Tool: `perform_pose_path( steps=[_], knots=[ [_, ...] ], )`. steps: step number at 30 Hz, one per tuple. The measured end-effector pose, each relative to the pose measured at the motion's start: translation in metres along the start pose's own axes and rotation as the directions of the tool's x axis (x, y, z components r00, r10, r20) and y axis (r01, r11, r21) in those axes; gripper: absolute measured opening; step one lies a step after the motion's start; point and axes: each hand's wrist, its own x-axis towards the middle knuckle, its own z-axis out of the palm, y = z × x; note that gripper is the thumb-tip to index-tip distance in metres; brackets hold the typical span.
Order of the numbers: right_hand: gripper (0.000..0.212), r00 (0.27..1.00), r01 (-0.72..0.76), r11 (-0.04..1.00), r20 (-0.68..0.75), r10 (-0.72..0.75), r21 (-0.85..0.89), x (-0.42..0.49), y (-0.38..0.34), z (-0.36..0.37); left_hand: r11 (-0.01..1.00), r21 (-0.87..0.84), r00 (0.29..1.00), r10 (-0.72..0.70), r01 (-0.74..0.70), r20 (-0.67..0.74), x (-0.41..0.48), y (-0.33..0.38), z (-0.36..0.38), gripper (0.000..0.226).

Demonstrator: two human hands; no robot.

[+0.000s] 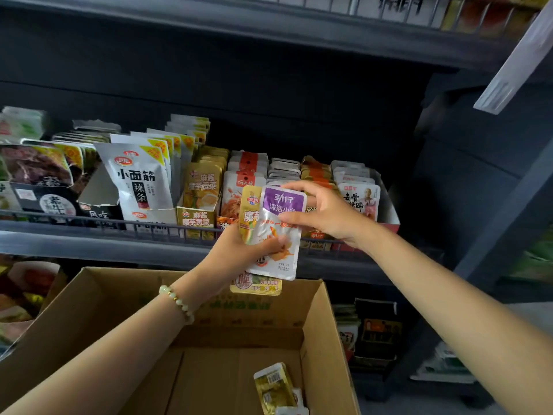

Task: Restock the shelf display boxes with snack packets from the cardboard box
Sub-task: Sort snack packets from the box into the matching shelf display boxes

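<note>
- In front of the dark store shelf [98, 244], I see the left hand [236, 253] raised above the cardboard box [98, 298], its fingers and thumb curled round a small fan of snack packets.
- Foremost in that fan is a purple-and-white packet [281, 217], held upright; gold packets [250, 214] sit behind it, showing at its left edge and below its bottom edge.
- The right hand [326, 211] reaches in from the right and pinches the purple-and-white packet's upper right side, thumb on the front, fingers over the top edge.
- Both hands hover just in front of the row of display boxes [196, 218] on the shelf, which stand side by side behind a low wire rail [149, 227] and hold upright packets.
- To the left of that row I make out large white packets [137, 181] with black lettering.
- A pale bead bracelet [178, 304] circles the left wrist.
- Down in the open cardboard box, a few loose gold packets [275, 387] lie on the bottom near its right wall.
- I cannot tell how many packets the left hand holds.
</note>
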Motion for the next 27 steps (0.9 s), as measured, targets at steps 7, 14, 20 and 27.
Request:
perform_pose_path(
  steps=[7,14,20,27],
  knots=[
    [0.040,0.992,-0.105,0.958,-0.042,0.120,0.265,0.005,-0.003,0.001,1.000,-0.019,0.997,-0.008,0.010,0.073,-0.009,0.005,-0.018,0.039],
    [0.017,0.975,-0.208,0.824,0.042,0.219,0.527,0.009,-0.005,0.006,0.968,-0.240,0.993,0.055,-0.077,-0.100,-0.001,0.003,-0.026,0.039],
    [0.027,0.976,-0.013,0.902,-0.189,0.105,0.432,0.020,-0.003,0.013,0.981,-0.196,0.999,-0.011,0.003,-0.039,0.004,-0.005,-0.029,0.029],
    [0.023,0.973,0.002,0.925,-0.215,0.086,0.380,0.021,-0.006,0.001,0.977,-0.212,0.994,0.000,-0.024,-0.110,0.013,-0.002,-0.033,0.032]
  ],
)
